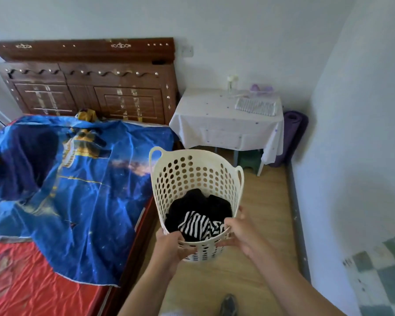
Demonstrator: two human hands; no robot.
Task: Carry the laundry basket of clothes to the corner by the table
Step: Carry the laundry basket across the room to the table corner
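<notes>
Gripping the near rim of the laundry basket [195, 179], both hands' fingers [187, 248] curl shut, with the cloth-covered desk [217, 124] straight ahead beyond it.

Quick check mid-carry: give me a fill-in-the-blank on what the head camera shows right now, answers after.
1. Both hands, left hand and right hand, grip the near ____ of the laundry basket.
2. On top of the black clothes lies a black-and-white ____ garment.
3. The table ahead is covered with a ____ cloth.
4. The blanket on the bed is mostly ____.

Missing words: rim; striped; white; blue
</notes>
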